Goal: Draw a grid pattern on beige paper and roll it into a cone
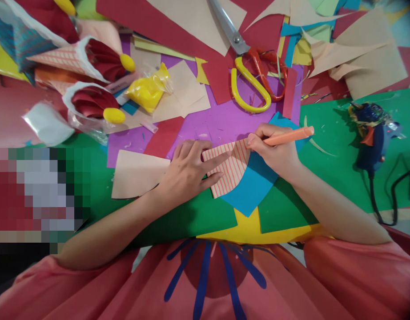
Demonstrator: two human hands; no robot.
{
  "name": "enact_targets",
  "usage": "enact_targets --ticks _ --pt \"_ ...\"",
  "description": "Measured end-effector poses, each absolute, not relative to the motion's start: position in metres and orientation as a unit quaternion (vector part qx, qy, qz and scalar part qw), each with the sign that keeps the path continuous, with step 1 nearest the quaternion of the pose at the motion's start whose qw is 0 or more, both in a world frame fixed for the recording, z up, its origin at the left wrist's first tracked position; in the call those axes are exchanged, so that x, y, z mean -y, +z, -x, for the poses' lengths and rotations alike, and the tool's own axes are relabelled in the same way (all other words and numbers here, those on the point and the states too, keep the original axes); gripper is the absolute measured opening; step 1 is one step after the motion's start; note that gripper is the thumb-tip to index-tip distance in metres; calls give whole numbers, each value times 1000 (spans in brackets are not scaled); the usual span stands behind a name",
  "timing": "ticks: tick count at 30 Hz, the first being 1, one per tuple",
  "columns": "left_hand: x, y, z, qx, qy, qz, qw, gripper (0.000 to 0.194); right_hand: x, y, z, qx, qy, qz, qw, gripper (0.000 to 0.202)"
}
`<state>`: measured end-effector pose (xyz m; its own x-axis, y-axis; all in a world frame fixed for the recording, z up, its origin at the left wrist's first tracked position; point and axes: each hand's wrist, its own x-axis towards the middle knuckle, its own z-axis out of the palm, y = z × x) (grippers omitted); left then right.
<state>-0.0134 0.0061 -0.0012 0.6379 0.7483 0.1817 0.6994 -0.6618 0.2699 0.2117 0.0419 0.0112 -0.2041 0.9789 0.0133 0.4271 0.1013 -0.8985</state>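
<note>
My right hand (275, 149) grips an orange marker (291, 136), its tip end down at the upper right edge of a beige paper piece (230, 171). Orange stripes run across that piece, and its lower right edge is curved. My left hand (194, 169) lies flat with fingers spread over the striped piece's left part. Under the striped piece and my right hand is a blue sheet (255, 186). A plain beige piece (136, 173) lies to the left, partly beneath my left hand and wrist.
Scissors (251, 75) with yellow and red handles lie beyond my hands. A glue gun (371, 142) with a black cord rests at right. Paper cones (71, 58) and a yellow packet (150, 89) are at left. Beige scraps (368, 58) lie at the back right.
</note>
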Motion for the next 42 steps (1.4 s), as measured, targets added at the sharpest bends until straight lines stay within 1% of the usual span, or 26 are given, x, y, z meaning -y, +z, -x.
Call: enact_targets --ticks 6,16,19,24,31,33,36,39,42 --pt "-6 -2 14 -404 140 -899 96 40 -42 12 -213 689 416 493 331 27" --pt "-5 -2 14 -406 138 -897 105 40 -44 13 -214 700 427 490 297 27" --pt "-5 -1 14 -407 139 -897 105 39 -44 14 -214 704 427 485 295 28" --pt "-6 -1 13 -407 138 -897 104 39 -42 12 -216 706 430 482 290 25" --pt "-6 -1 14 -402 144 -898 105 39 -43 14 -215 704 435 484 284 29" --pt "-6 0 14 -403 138 -898 107 38 -44 15 -216 678 467 485 296 27" --pt "-6 1 14 -403 135 -899 105 38 -46 15 -217 604 511 502 348 29" --pt "-6 0 14 -402 140 -899 99 36 -46 12 -218 544 508 535 400 35" --pt "-5 1 15 -393 172 -900 76 29 -45 9 -218 534 494 538 425 44"
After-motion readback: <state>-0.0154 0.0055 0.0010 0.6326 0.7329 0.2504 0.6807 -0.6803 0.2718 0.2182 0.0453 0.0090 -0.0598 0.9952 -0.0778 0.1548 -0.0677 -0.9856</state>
